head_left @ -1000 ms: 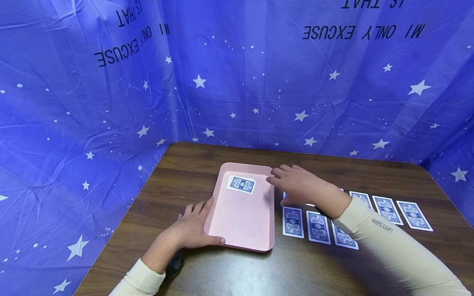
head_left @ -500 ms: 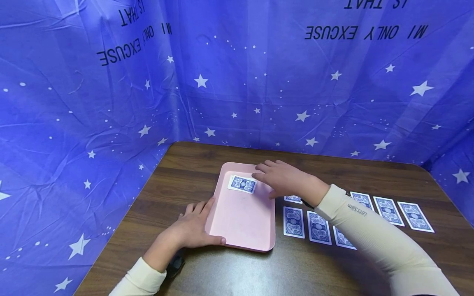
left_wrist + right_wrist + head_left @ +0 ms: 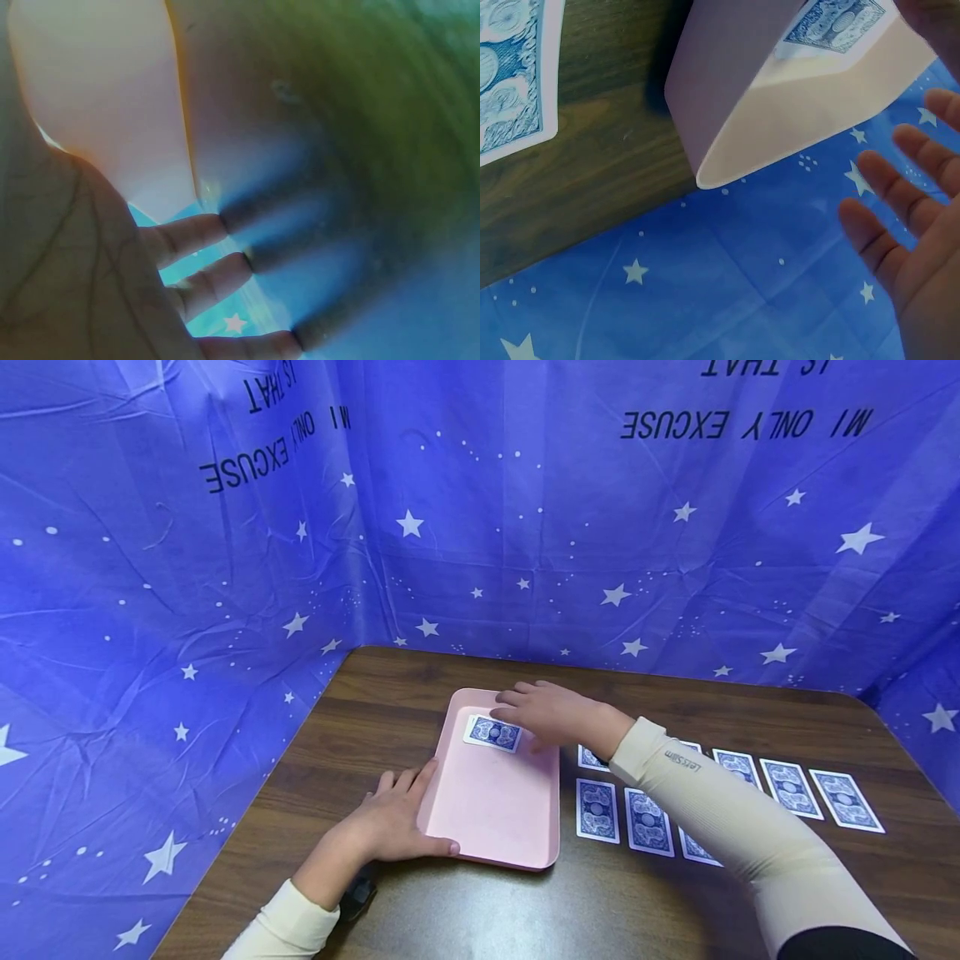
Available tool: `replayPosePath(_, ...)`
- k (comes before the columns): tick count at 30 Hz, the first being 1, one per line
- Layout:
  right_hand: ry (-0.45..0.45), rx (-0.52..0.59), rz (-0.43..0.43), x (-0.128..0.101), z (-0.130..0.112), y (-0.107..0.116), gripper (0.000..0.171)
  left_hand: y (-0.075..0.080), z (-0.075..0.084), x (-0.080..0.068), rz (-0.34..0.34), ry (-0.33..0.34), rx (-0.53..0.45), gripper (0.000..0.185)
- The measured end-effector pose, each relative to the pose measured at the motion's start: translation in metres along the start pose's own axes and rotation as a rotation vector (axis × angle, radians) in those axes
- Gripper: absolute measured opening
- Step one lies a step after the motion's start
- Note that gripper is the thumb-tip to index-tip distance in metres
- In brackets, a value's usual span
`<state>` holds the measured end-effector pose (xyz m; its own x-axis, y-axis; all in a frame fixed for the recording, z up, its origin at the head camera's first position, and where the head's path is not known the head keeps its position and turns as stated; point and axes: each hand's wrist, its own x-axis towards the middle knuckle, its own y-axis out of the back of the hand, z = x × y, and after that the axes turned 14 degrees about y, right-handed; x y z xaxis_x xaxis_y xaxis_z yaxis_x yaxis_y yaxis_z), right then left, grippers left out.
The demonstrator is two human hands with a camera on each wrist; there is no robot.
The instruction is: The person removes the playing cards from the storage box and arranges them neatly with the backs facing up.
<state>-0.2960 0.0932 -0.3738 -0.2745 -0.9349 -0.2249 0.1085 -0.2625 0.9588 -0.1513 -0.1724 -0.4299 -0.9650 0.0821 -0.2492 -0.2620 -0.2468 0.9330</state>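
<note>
Right hand (image 3: 558, 717) spread flat over card (image 3: 492, 732) at tray (image 3: 487, 810) far end; left hand (image 3: 390, 823) grips tray's near-left rim. Likely gathering cards into tray; next needs release, return to tabletop rows.

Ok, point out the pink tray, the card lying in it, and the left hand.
pink tray (image 3: 487, 810), head view, on the bare floor of the tray.
card in the tray (image 3: 491, 732), head view, on the middle of its blue back.
left hand (image 3: 390, 822), head view, on the back of the hand at the tray's left edge.
</note>
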Motion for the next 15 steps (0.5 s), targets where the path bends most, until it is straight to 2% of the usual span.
replayPosePath(10,0.083,0.005,-0.003,0.022,0.007,-0.003,0.085,-0.001,-0.001,-0.001,0.006,-0.003,-0.006,0.13)
replayPosePath(15,0.088,-0.002,-0.046,0.03,0.008,-0.008,0.088,0.0,0.0,-0.001,0.013,-0.011,-0.002,0.13)
